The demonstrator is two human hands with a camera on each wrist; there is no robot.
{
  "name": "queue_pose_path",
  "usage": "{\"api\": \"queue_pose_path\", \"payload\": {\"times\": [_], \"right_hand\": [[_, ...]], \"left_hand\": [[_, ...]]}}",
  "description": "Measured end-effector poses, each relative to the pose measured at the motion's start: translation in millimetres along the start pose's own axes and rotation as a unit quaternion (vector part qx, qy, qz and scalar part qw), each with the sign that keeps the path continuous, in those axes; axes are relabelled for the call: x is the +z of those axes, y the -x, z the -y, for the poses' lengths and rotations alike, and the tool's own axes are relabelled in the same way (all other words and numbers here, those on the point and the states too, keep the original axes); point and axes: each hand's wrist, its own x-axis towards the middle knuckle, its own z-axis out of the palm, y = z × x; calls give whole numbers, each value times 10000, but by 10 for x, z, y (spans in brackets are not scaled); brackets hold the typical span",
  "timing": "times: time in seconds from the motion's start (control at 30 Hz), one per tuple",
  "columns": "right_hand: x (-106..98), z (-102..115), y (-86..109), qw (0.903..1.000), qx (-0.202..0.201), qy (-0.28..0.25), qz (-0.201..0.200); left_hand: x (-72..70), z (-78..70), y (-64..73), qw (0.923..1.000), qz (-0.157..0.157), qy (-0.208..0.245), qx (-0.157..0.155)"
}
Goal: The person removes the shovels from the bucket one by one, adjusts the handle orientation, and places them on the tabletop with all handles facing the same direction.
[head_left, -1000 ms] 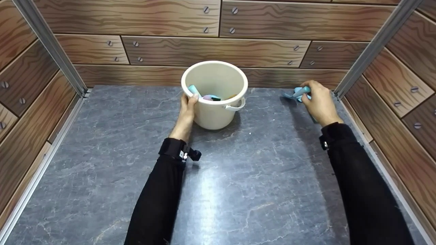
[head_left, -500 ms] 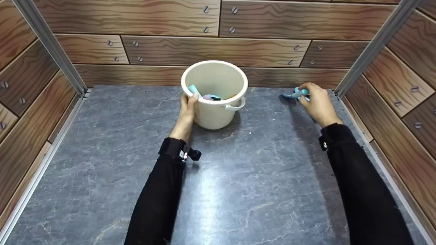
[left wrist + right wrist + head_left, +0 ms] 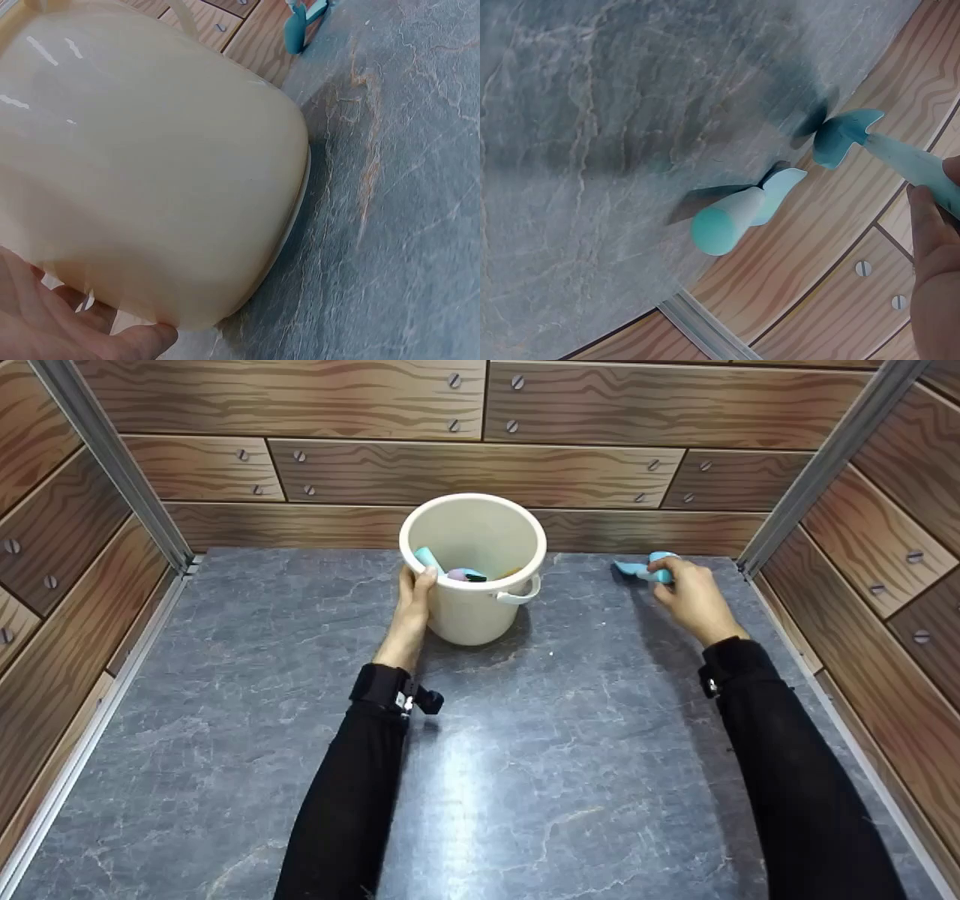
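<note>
A cream bucket [image 3: 480, 615] stands upright near the back wall, its white handle hanging at the right. My left hand [image 3: 411, 604] holds the bucket's left side, thumb at the rim; the left wrist view shows fingertips [image 3: 157, 339] against its wall. Inside lie a teal handle [image 3: 427, 559] and purple, blue and black pieces, partly hidden. At the right, my right hand [image 3: 697, 596] grips the pale teal handle of a blue toy shovel [image 3: 847, 135], blade pointing left. A second toy shovel [image 3: 720, 229] lies on the floor by the back wall, close to the held one.
Wood-patterned panels [image 3: 472, 472] close off the back and both sides. Metal corner posts [image 3: 817, 465] stand at the back left and right. The floor [image 3: 247, 720] is a grey marbled sheet with a bright light reflection in front of the bucket.
My right hand has shifted slightly left and toward me, carrying the toy shovel, whose blade moved left and whose handle end dipped. The left hand and bucket have stayed put.
</note>
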Motion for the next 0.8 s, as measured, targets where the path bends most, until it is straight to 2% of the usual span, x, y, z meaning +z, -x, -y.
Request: {"api": "queue_pose_path", "payload": {"times": [0.13, 0.4, 0.8], "right_hand": [[12, -50, 15, 9998, -16, 82, 204], [66, -137, 29, 9951, 25, 441, 879], [199, -159, 65, 9928, -365, 542, 1008]], "left_hand": [[8, -11, 10, 10000, -19, 38, -13], [9, -5, 7, 10000, -73, 54, 4], [13, -10, 7, 9999, -99, 73, -23]]}}
